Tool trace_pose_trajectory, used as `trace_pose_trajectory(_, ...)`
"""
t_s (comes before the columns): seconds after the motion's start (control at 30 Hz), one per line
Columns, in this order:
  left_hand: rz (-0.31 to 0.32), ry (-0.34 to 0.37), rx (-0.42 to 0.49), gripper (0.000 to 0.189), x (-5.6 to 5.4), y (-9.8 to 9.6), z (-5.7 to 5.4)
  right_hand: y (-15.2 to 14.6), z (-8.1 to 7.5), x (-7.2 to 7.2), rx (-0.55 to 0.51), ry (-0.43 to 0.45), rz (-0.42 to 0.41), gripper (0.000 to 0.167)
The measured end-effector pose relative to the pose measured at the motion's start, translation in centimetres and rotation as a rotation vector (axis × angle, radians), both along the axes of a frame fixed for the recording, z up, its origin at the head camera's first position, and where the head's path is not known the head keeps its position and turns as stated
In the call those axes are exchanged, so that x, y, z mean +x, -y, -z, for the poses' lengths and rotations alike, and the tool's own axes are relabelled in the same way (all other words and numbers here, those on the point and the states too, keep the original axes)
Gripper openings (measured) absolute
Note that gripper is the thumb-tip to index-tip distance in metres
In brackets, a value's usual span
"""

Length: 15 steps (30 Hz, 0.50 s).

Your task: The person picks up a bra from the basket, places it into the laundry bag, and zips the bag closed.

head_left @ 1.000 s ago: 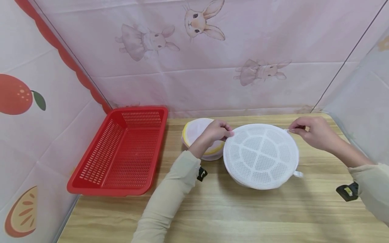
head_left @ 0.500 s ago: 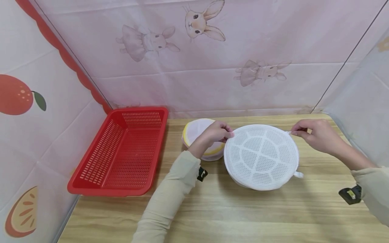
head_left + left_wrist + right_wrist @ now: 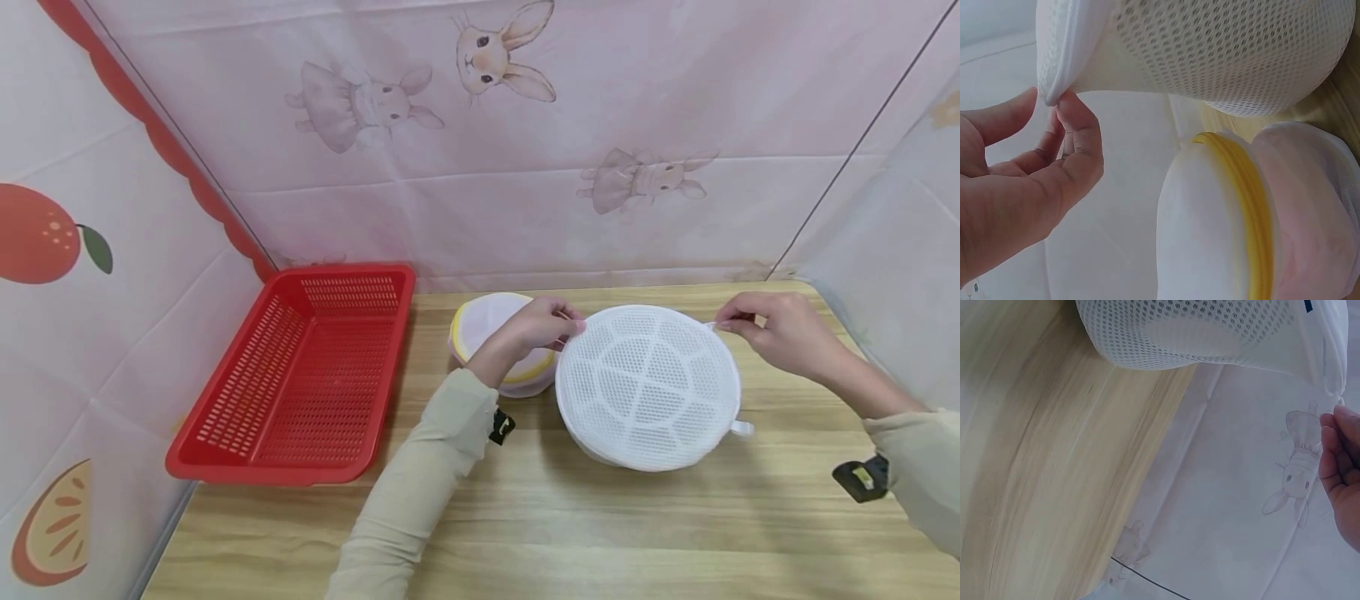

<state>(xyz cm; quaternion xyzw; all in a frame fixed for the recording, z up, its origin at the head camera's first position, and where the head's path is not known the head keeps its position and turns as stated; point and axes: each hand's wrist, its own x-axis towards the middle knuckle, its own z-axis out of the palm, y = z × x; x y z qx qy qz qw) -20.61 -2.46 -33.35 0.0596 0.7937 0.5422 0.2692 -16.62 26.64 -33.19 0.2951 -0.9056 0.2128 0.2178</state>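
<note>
A round white mesh laundry bag [image 3: 645,387] stands on the table with its lid-like mesh top facing up. At its upper left rim my left hand [image 3: 536,325] pinches the edge between thumb and fingertips; the left wrist view shows the hand [image 3: 1041,169] gripping the rim's corner. On the other side my right hand [image 3: 772,325] pinches a small white tab at the rim, with the fingertips just off the bag. A pale object shows dimly through the mesh wall [image 3: 1197,331] in the right wrist view.
Behind my left hand stands a smaller white bag [image 3: 1204,219] with a yellow zip [image 3: 1247,212] and something pink inside. A red plastic basket [image 3: 330,383] sits at the left of the wooden table [image 3: 570,533]. A rabbit-print cloth [image 3: 510,208] hangs along the back.
The mesh bag and my left hand have shifted slightly to the right. My right hand has barely moved and still pinches the tab.
</note>
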Motion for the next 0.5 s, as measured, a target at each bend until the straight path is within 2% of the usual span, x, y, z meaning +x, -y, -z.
trace_pose_trajectory(0.27, 0.033, -0.016, -0.015, 0.015, 0.0, -0.4, 0.0, 0.6, -0.6, -0.3, 0.018, -0.020, -0.012, 0.021)
trace_pose_trajectory(0.5, 0.069, -0.042, -0.043, 0.013, 0.1, -0.9, -0.1, 1.3, -1.1, -0.5, 0.034, 0.017, 0.000, 0.019)
